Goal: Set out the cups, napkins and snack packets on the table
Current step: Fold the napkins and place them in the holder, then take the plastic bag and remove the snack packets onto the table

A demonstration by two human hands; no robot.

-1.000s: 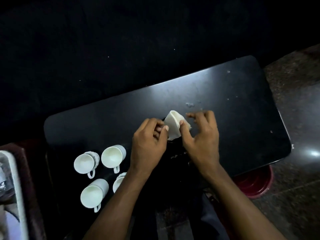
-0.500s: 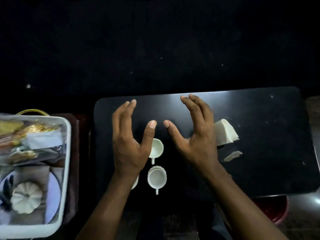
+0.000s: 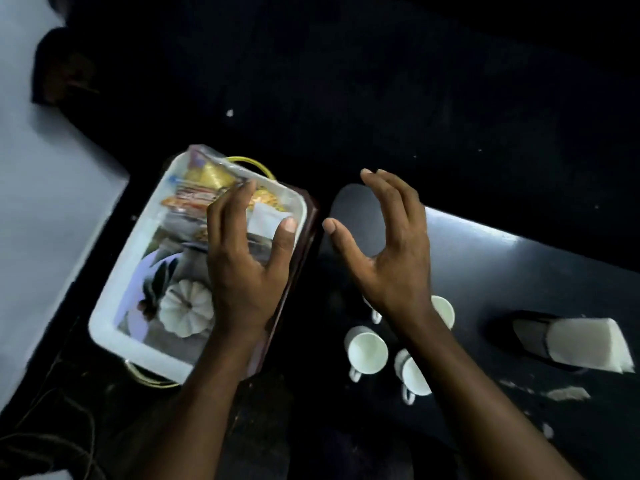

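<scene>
Hands (image 3: 242, 271) spread over tray (image 3: 114, 327), cups (image 3: 367, 351) aside

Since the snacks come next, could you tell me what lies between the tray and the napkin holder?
In the head view, the right hand and the white cups on the black table lie between the tray and the napkin holder.

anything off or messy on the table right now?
Minor mess only: a torn white scrap and smaller white flecks lie loose on the black table, just in front of the napkin stack. The white cups sit upright and intact, and nothing looks spilled. Both hands are empty.
</scene>
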